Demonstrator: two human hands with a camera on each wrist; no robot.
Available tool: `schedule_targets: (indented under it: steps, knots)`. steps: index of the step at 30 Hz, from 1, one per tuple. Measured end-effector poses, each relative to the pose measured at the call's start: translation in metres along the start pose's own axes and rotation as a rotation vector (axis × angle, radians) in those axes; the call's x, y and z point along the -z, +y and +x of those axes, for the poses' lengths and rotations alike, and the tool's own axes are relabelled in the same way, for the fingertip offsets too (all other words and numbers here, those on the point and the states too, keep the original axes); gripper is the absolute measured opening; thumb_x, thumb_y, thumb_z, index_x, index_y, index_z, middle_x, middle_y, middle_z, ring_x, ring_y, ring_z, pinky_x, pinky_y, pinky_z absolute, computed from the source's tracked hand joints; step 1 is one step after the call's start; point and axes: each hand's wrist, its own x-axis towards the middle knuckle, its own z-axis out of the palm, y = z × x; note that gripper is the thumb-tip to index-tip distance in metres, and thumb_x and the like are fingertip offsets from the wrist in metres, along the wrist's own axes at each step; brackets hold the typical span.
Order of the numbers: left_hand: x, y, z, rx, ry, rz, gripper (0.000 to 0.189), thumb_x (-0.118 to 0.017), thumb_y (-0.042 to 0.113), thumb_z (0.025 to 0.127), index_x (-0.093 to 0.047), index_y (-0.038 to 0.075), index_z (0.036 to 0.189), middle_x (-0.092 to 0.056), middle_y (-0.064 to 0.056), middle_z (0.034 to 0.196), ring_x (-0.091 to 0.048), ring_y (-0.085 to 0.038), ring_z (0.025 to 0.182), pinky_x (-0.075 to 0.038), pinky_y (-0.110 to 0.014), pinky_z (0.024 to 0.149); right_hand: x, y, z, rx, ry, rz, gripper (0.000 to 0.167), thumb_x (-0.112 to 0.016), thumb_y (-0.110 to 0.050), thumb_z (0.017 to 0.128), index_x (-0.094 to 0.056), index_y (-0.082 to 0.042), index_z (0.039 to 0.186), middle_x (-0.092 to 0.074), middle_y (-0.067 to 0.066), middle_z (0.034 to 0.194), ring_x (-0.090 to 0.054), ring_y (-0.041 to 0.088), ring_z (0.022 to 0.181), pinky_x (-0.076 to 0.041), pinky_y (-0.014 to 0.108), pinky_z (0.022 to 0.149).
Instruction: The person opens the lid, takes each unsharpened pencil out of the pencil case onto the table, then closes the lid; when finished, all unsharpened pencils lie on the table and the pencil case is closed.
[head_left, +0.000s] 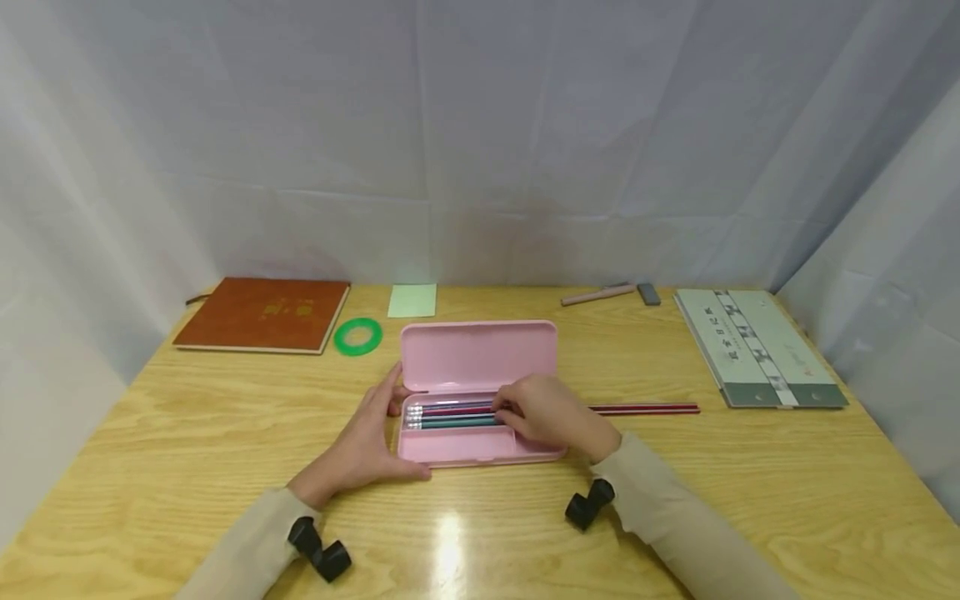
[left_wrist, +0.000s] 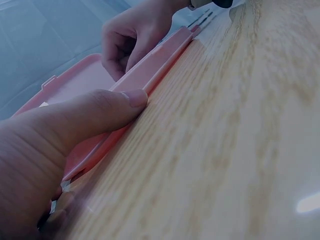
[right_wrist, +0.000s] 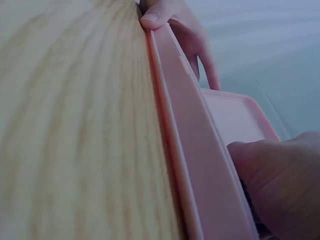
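Note:
A pink pencil case [head_left: 457, 450] lies on the table with its lid [head_left: 480, 358] raised at the back. Several dark, red and teal pencils [head_left: 457, 422] with silver ends at the left fill its rear compartment. My left hand [head_left: 367, 437] grips the case's left end, thumb along the front wall and fingers round the back corner. Inside the case, my right hand [head_left: 543, 410] has its fingers curled down on the pencils, pinching at them; its fingertips are partly hidden by the case wall in the right wrist view. Red-and-black striped pencils [head_left: 652, 409] extend on the table beyond the right wrist.
Behind on the left lie a brown notebook [head_left: 262, 315], a green tape ring [head_left: 358, 337] and a pale green sticky-note pad [head_left: 412, 301]. At the back right are a pinkish pen [head_left: 597, 295], a grey eraser [head_left: 648, 294] and a grey-green boxed book [head_left: 757, 346]. White curtains enclose the table.

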Motion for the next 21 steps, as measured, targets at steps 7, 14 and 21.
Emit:
schedule_targets:
  steps: [7,14,21]
  knots:
    - [-0.002,0.002,0.002,-0.019,-0.006,-0.011,0.144,-0.094,0.046,0.046,-0.007,0.014,0.156,-0.053,-0.005,0.126,-0.042,-0.018,0.102,-0.040,-0.039,0.090,0.014,0.002,-0.015,-0.083,0.117,0.036,0.008,-0.067,-0.014,0.089,-0.070,-0.009,0.093,-0.058,-0.005,0.066,-0.039,0.001,0.055,-0.036,0.018,0.052]
    - [-0.002,0.003,0.002,0.001,-0.012,0.012,0.145,-0.094,0.047,0.045,-0.006,0.014,0.156,-0.053,-0.004,0.128,-0.041,-0.017,0.103,-0.040,-0.039,0.089,0.033,0.031,-0.060,-0.182,0.182,0.051,0.005,-0.068,-0.012,0.089,-0.070,-0.010,0.093,-0.043,-0.011,0.056,-0.031,-0.002,0.049,-0.030,0.019,0.049]
    - [-0.001,-0.002,0.001,-0.015,0.003,0.020,0.145,-0.094,0.048,0.046,-0.007,0.009,0.155,-0.054,-0.006,0.127,-0.042,-0.018,0.102,-0.041,-0.040,0.089,0.043,0.056,-0.119,-0.318,0.155,0.067,0.005,-0.066,-0.011,0.090,-0.070,-0.011,0.092,-0.047,-0.012,0.060,-0.033,-0.003,0.051,-0.035,0.021,0.051]
